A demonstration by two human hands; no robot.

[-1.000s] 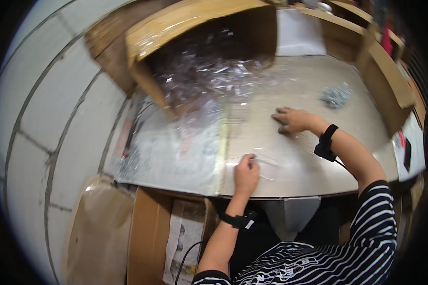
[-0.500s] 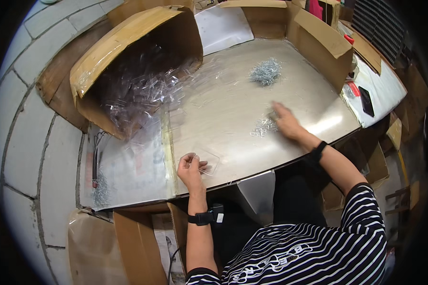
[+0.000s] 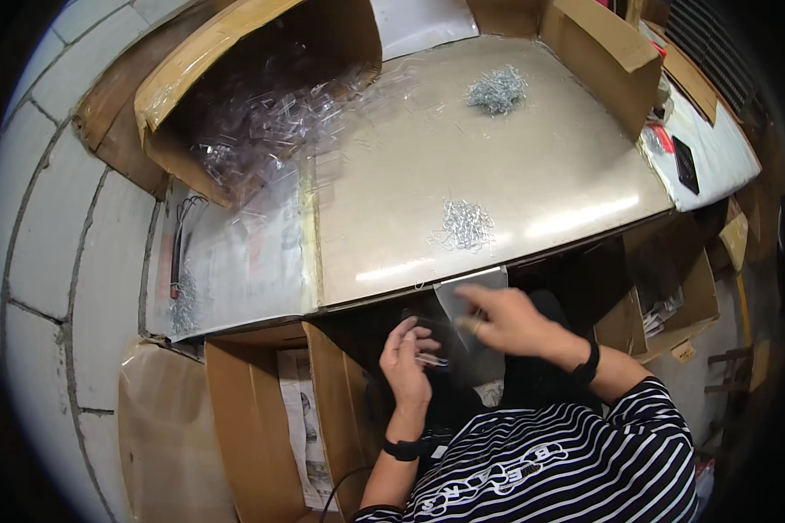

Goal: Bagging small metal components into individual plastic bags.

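My left hand (image 3: pixel 407 364) is just below the table's front edge, thumb and fingers pinched on a clear plastic piece (image 3: pixel 436 358) that barely shows against the dark background. To its right, my right hand (image 3: pixel 513 322) is closed with fingertips pointing toward that piece; anything in them is too small to make out. Between and beneath the hands, a grey metal plate (image 3: pixel 477 357) slopes down from the table edge. A small heap of thin silvery metal pieces (image 3: pixel 467 226) lies near the front of the tabletop (image 3: pixel 392 192).
A larger heap of metal pieces (image 3: pixel 497 91) sits farther back. At left, a cardboard box (image 3: pixel 161 96) on its side spills clear plastic pieces (image 3: pixel 279 122). A dark-handled tool (image 3: pixel 175 261) lies at far left, a black phone (image 3: pixel 686 166) at right. Open boxes (image 3: pixel 235 410) stand below.
Both hands have come back off the tabletop toward my body, the right from the near metal heap, the left still with the clear piece. The near heap is gathered more tightly. The view has shifted.
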